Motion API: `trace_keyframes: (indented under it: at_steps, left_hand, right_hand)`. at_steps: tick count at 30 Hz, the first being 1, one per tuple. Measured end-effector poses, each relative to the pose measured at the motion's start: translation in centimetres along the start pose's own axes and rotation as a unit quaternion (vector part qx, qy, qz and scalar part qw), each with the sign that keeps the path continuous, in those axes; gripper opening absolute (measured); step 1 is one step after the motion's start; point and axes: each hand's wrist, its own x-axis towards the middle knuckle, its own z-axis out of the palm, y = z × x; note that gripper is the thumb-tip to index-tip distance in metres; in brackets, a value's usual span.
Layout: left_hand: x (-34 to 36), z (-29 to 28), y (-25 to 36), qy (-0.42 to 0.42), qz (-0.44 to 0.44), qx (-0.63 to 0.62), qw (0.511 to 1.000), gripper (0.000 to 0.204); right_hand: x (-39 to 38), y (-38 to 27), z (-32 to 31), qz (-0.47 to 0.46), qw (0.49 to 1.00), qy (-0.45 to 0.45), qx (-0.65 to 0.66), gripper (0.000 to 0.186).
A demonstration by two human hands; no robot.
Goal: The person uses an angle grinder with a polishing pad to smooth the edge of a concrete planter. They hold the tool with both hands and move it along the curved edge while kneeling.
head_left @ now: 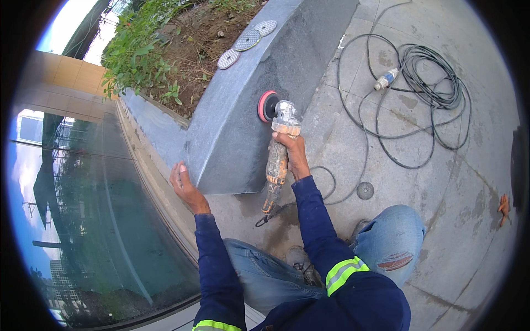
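Note:
My right hand [292,150] is wrapped round the dusty body of an angle grinder [277,163]. Its head carries a round polishing pad [267,106] with a red rim, which is up against the grey side face of a stone planter wall [234,132]. My left hand [187,186] rests at the near corner of the wall, fingers stretched out and holding nothing. On the wall's top lie three round polishing discs [248,39] in a row, with a honeycomb-like pattern. Whether the pad is spinning I cannot tell.
A coiled black cable [433,77] with a pale connector [386,79] lies on the paving at right. Near my right knee is a dark round disc [365,190]. An orange-brown glove-like item [503,209] lies far right. Glass panes [105,220] stand at left; plants [146,60] fill the bed.

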Motion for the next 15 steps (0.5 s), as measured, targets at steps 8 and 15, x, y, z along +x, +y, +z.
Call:
trace_keyframes:
  at_steps: [8, 15]
  left_hand:
    - [0.0, -0.4, -0.4, -0.009, 0.026, 0.002, 1.0, 0.047]
    - [0.5, -0.9, -0.6, -0.01, 0.02, 0.001, 1.0, 0.049]
  right_hand:
    - [2.5, -2.5, -0.1, -0.054, 0.997, 0.039, -0.033, 0.039]
    - [0.1, -0.1, 0.3, -0.028, 0.999, 0.028, -0.035, 0.038]
